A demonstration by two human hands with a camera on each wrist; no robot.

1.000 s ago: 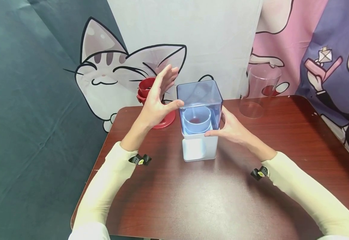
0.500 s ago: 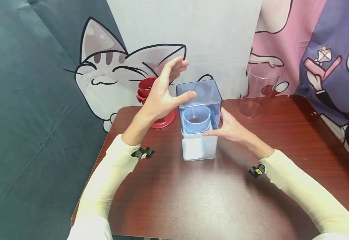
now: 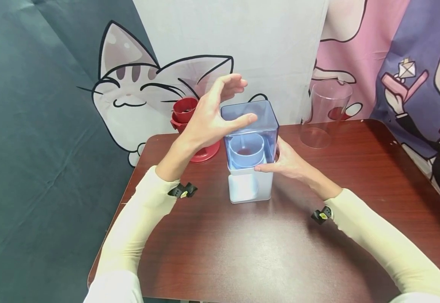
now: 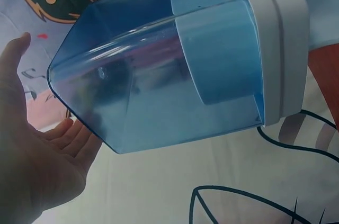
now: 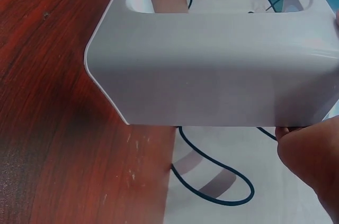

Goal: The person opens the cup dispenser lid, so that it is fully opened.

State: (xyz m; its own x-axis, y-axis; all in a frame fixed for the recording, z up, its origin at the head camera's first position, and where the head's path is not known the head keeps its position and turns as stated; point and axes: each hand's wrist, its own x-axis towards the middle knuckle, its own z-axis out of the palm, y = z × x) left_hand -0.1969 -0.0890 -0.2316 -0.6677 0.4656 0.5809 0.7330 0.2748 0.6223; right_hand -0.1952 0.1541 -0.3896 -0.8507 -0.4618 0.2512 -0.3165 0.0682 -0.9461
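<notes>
An upright container stands on the table, with a white base (image 3: 264, 187) and a see-through blue cover (image 3: 267, 114). Inside the cover, a round cup-like part (image 3: 247, 156) shows through. My right hand (image 3: 290, 160) grips the container's right side where cover and base meet, thumb across the front and fingers partly hidden behind. My left hand (image 3: 209, 122) hovers by the cover's upper left, fingers extended and thumb spread over its top. In the left wrist view, that hand (image 4: 39, 166) is beside the top end of the cover (image 4: 153, 81), holding nothing; contact there is unclear.
Behind my left hand stands a red item (image 3: 184, 108) with a cup-like top and round foot. A clear, open-topped cylinder (image 3: 330, 107) stands at the back right of the brown table (image 3: 205, 252). A printed cloth (image 3: 276, 46) hangs behind.
My left hand has moved right, its thumb now reaching over the cover's top. The right hand keeps its grip, and the container has stayed in place.
</notes>
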